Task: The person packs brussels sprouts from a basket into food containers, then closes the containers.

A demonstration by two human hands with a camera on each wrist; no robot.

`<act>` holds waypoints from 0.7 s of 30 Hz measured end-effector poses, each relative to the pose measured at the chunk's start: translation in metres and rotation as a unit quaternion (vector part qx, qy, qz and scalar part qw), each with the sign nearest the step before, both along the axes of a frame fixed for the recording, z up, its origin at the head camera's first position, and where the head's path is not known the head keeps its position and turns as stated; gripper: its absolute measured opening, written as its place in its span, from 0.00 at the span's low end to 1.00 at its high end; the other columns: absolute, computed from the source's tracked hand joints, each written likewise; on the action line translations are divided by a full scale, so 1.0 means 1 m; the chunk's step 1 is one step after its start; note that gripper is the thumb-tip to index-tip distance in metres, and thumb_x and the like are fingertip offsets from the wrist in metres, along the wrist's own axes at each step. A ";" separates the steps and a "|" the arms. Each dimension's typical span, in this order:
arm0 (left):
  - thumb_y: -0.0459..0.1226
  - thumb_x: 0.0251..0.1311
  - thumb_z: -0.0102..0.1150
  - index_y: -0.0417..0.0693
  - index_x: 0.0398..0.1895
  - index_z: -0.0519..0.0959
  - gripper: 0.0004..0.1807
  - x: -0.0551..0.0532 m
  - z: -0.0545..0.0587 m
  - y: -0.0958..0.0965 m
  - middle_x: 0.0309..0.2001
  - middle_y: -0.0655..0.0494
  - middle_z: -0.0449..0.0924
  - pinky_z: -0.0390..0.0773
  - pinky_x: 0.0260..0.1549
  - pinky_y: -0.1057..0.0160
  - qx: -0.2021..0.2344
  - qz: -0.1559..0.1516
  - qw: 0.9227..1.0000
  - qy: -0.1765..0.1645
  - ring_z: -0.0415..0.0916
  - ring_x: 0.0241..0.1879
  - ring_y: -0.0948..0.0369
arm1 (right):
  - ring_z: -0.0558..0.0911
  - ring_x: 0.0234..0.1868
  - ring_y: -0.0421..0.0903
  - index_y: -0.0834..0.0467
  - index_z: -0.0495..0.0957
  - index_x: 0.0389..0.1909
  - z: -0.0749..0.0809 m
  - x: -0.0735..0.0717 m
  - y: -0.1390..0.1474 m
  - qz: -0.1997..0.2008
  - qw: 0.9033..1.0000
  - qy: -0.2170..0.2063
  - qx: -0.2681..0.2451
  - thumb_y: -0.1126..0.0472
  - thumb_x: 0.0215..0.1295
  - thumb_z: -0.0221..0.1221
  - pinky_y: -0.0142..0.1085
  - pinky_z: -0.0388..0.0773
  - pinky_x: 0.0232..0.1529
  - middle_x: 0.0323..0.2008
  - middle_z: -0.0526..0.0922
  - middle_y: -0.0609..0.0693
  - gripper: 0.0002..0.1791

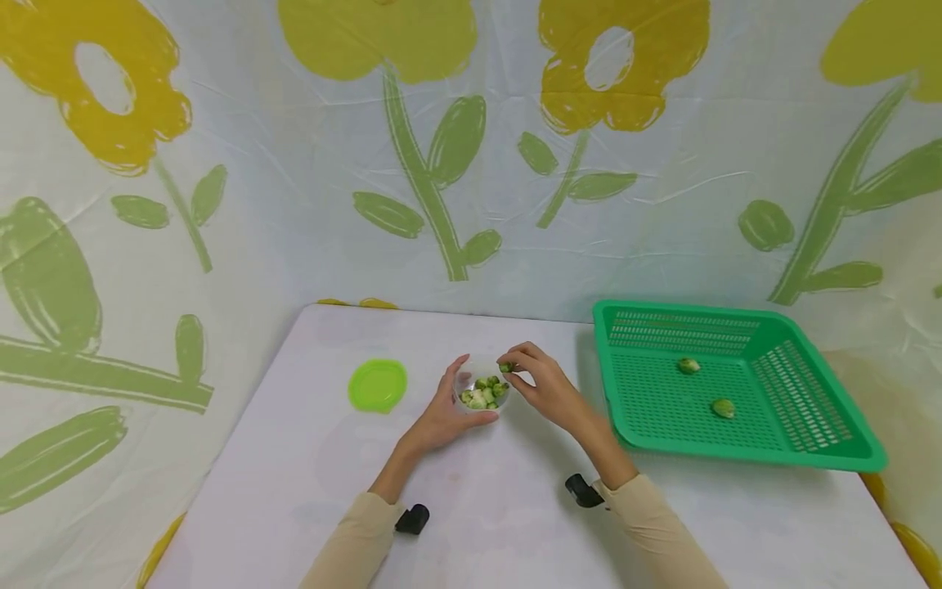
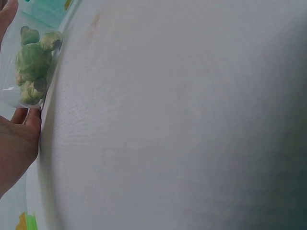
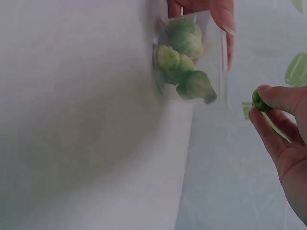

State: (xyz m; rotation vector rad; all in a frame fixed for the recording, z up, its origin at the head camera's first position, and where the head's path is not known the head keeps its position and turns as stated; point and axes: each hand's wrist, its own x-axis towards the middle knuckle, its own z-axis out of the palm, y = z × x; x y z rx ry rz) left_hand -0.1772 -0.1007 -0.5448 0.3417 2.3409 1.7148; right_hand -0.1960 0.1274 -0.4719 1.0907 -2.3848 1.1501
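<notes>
A clear plastic tub [image 3: 216, 62] with several Brussels sprouts [image 1: 486, 394] inside stands on the white table. My left hand [image 1: 446, 417] grips it from the left, thumb along the near side and fingers round the far left side. Beside the tub's right rim, my right hand [image 1: 548, 388] pinches one Brussels sprout [image 3: 259, 101] between thumb and fingertips, a little above rim height. In the left wrist view, the sprouts show through the tub wall, with the left hand [image 2: 19, 143] against its side.
A light green lid [image 1: 378, 385] lies left of the tub. On the right side stands a green plastic basket [image 1: 618, 384] holding two Brussels sprouts [image 1: 688, 366]. Flower-printed cloth [image 1: 515, 270] hangs behind and to the left of the table.
</notes>
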 end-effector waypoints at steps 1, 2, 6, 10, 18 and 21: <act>0.54 0.53 0.78 0.71 0.82 0.44 0.61 0.000 0.000 0.000 0.77 0.48 0.55 0.58 0.69 0.35 0.000 0.000 1.000 0.001 0.53 0.77 0.51 | 0.84 0.45 0.54 0.65 0.82 0.47 -0.002 0.000 -0.002 0.002 1.000 -0.001 0.000 0.79 0.60 0.67 0.44 0.84 0.47 0.46 0.80 0.58 0.15; 0.54 0.54 0.78 0.71 0.83 0.44 0.61 0.000 0.000 0.000 0.77 0.48 0.54 0.58 0.69 0.35 0.000 -0.001 1.000 0.001 0.53 0.77 0.50 | 0.84 0.44 0.54 0.65 0.82 0.47 -0.003 -0.001 -0.004 0.004 1.000 -0.001 0.001 0.79 0.60 0.68 0.44 0.84 0.47 0.46 0.80 0.58 0.15; 0.53 0.54 0.78 0.70 0.83 0.44 0.61 0.000 0.001 0.000 0.78 0.46 0.53 0.57 0.70 0.35 0.006 0.001 1.000 -0.005 0.52 0.77 0.50 | 0.84 0.44 0.54 0.66 0.82 0.47 -0.009 -0.003 -0.012 0.009 1.000 -0.001 0.004 0.79 0.59 0.68 0.46 0.84 0.46 0.46 0.81 0.59 0.15; 0.52 0.54 0.78 0.71 0.83 0.44 0.61 0.000 0.001 -0.001 0.78 0.47 0.53 0.56 0.70 0.35 0.010 0.003 1.000 -0.010 0.52 0.77 0.50 | 0.83 0.45 0.53 0.66 0.82 0.48 -0.015 -0.005 -0.018 0.009 1.000 -0.005 0.016 0.78 0.60 0.68 0.46 0.83 0.47 0.46 0.81 0.59 0.15; 0.50 0.55 0.78 0.72 0.82 0.44 0.60 0.001 0.004 -0.001 0.78 0.46 0.53 0.55 0.71 0.36 0.014 -0.003 1.000 -0.003 0.50 0.78 0.51 | 0.82 0.44 0.53 0.66 0.83 0.46 -0.022 -0.006 -0.027 -0.002 0.999 0.001 0.045 0.77 0.60 0.68 0.44 0.83 0.46 0.44 0.82 0.58 0.13; 0.49 0.55 0.78 0.70 0.83 0.45 0.60 0.002 0.003 -0.002 0.79 0.46 0.52 0.54 0.71 0.36 0.019 -0.003 1.000 -0.002 0.49 0.78 0.50 | 0.82 0.45 0.53 0.67 0.83 0.45 -0.026 -0.006 -0.030 -0.009 0.998 0.010 0.060 0.77 0.60 0.69 0.43 0.82 0.46 0.43 0.83 0.57 0.13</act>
